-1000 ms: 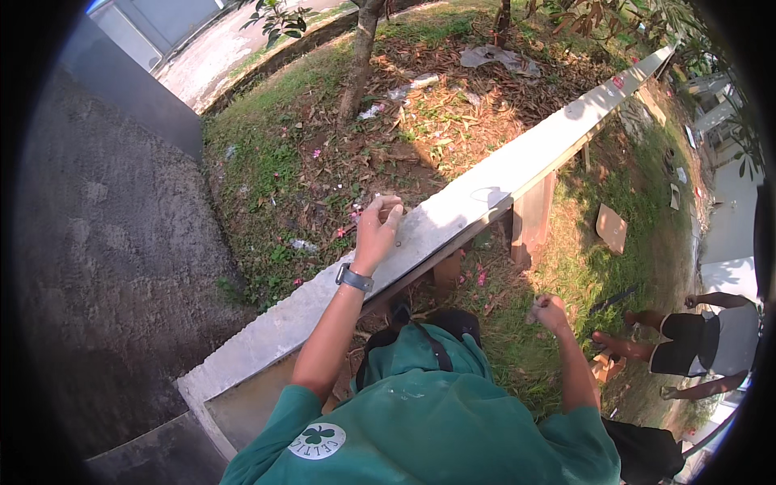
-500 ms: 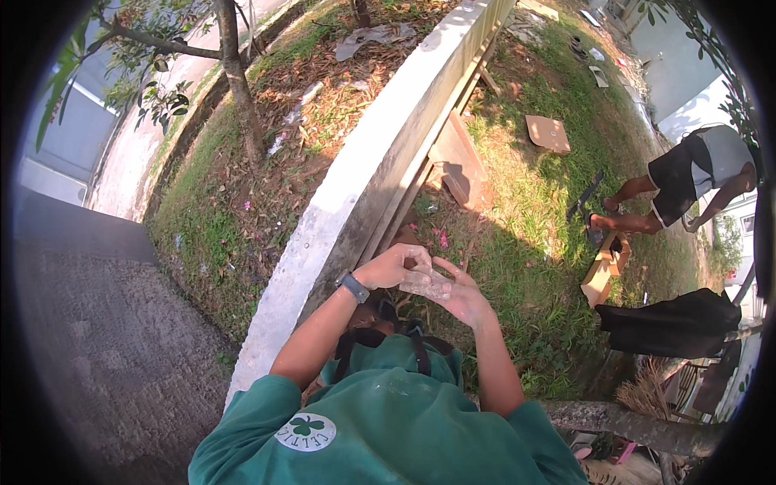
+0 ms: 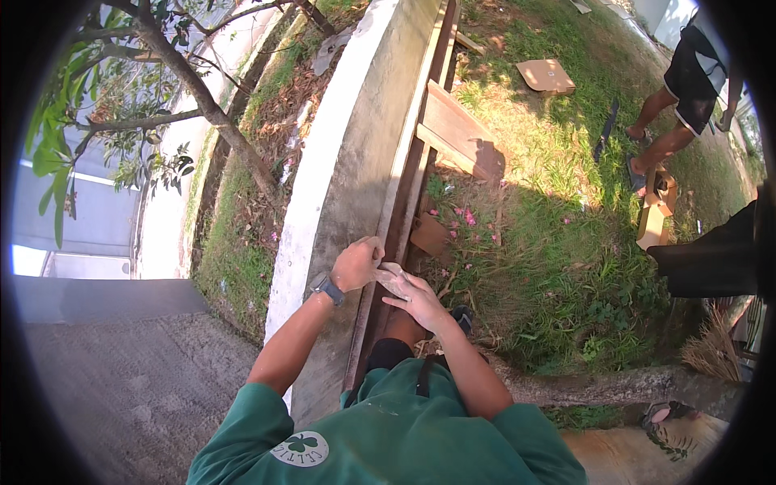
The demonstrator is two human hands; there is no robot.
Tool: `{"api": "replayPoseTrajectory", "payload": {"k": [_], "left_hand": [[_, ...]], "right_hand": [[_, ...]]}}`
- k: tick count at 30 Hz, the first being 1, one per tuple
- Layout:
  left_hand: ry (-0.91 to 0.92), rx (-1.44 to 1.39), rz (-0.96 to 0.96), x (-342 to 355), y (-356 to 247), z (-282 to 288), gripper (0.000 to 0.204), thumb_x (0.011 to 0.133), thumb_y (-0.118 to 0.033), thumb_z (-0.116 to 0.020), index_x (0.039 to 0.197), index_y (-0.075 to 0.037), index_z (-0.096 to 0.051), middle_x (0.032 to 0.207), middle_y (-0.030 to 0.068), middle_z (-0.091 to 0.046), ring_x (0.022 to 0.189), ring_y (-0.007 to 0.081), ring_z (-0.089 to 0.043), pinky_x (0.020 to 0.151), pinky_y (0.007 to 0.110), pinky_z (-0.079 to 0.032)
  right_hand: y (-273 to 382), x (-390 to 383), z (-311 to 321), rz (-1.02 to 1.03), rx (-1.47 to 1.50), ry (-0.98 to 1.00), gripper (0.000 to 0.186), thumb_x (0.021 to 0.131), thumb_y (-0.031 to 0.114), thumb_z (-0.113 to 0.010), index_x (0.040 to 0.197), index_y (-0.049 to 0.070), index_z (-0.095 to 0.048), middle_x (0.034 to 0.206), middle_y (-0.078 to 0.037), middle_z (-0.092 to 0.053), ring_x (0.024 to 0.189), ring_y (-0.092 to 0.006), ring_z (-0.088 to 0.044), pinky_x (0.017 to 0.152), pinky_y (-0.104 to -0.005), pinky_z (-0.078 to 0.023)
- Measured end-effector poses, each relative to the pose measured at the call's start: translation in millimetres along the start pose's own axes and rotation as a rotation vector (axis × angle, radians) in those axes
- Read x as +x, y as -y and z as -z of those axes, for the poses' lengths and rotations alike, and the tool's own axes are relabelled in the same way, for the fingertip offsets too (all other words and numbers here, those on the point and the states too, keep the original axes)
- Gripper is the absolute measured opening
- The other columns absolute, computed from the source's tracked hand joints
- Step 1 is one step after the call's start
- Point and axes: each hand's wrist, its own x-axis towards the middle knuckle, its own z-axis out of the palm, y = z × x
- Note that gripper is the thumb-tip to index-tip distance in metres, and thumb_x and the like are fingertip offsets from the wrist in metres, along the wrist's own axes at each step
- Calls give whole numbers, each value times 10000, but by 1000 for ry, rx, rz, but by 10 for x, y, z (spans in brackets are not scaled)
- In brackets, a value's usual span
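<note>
My left hand (image 3: 358, 264), with a watch (image 3: 326, 288) on the wrist, has its fingers curled at the fingertips of my right hand (image 3: 411, 297); what is between them, if anything, I cannot make out. My right hand is open, fingers extended and whitened with dust. Both hands are beside a long, weathered concrete wall (image 3: 311, 222), over a dark rail (image 3: 362, 346) along its side. My legs (image 3: 402, 327) show below them.
Boards (image 3: 461, 133) lean by the wall. Grass holds flat cardboard (image 3: 546, 75), a dark strip (image 3: 606, 129) and an open box (image 3: 653, 214). Another person (image 3: 687, 97) stands at right, near black cloth (image 3: 703, 263). A tree (image 3: 226, 137) is left of the wall; a branch (image 3: 614, 385) lies low right.
My view has turned, so the wall runs more upright. My hands, apart a second ago, have come together and now sit closer to the wall's side. The other person appears higher in view.
</note>
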Motion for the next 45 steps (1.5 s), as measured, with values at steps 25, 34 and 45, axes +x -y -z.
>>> {"api": "replayPoseTrajectory", "payload": {"k": [25,34,45], "left_hand": [[-578,106,298,1910,1224,1386,731,1071,-544,-469,1477,63,-478,1421,326,-579,1322,476,-568,1122,507,-450],[-546,18,286,1933,1218,1388,703,1101,-505,-454,1482,85,-469,1428,349,-580,1361,483,-546,1143,503,-427],[-505,27,361,1897,1094,1421,676,1107,-527,-442,1506,17,-474,1340,337,-647,1267,484,-618,1067,504,-472]], "right_hand": [[-301,2411,-1177,727,-652,-501,667,1163,400,-306,1683,10,-159,1747,-191,-189,1621,-345,-159,1293,-509,-127],[90,2890,-704,413,-643,-600,510,1153,325,-401,1543,10,-496,1279,-301,-669,1214,-341,-661,1059,-441,-468],[590,3136,-584,456,-538,-778,507,1138,282,-405,1588,51,-451,1512,-301,-517,1419,-479,-480,1215,-525,-325]]}}
